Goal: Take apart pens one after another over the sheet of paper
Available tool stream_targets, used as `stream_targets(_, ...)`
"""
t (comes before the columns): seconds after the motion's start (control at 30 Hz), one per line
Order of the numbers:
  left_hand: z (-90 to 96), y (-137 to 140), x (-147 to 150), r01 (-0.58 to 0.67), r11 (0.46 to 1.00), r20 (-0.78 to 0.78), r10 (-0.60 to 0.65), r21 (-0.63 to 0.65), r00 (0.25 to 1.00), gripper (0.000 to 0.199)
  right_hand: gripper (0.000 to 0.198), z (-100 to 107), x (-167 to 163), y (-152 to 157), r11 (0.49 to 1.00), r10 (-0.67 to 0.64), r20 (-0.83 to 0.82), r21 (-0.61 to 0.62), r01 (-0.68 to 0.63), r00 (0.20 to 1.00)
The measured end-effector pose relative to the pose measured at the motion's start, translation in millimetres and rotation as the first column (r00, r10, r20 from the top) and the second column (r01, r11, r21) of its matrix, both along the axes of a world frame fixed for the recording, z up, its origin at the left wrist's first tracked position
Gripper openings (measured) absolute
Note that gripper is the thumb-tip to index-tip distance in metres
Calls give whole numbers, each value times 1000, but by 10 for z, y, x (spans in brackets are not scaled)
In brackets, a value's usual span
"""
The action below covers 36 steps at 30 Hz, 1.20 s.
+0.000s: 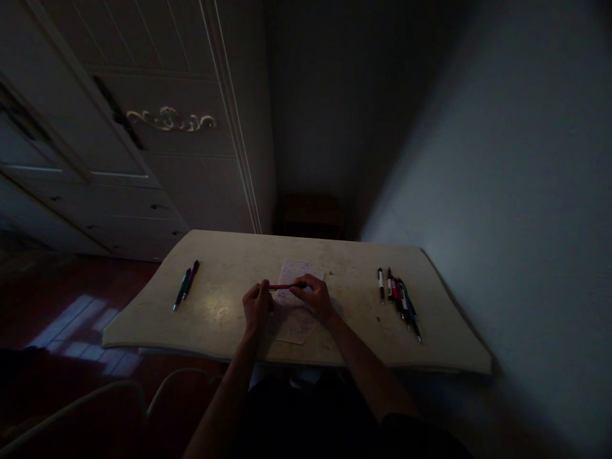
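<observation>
Both my hands hold one red pen (281,287) level above the table, over a sheet of paper covered in writing (291,327). My left hand (257,306) is closed on its left end. At the dark right end, the fingers of my right hand (313,294) pinch the pen. To the left lie two pens side by side, a green pen (182,290) and a purple pen (191,280). Several more pens rest in a group at the right, among them a white and black pen (381,285) and a dark blue pen (412,309).
The pale table (229,255) has worn, stained patches. A white wardrobe (201,185) stands beyond it at the left, and a bare wall (516,191) runs along the right. Curved metal rails (119,384) show at lower left. A tiny dark bit (378,319) lies near the right-hand pens.
</observation>
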<state>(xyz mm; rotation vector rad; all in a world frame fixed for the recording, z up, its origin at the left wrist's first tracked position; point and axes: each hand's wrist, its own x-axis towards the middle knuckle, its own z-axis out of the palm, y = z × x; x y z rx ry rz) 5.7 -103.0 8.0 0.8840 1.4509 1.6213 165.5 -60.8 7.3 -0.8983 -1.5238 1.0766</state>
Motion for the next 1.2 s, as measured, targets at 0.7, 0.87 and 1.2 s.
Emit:
stream_targets(0.7, 26, 15, -30, 53, 999, 126, -53, 2, 991, 43, 20, -22, 39, 0, 989, -43, -63, -142, 33, 997)
stream_targets(0.87, -14, 8, -36, 31, 1000, 0, -31, 5, 1000, 55, 17, 23, 42, -36, 990, -31, -72, -137, 21, 997)
stream_targets(1.2, -27, 15, -17, 174, 973, 184, -201, 151, 962, 52, 26, -43, 81, 52, 964, -93, -171, -260, 46, 981)
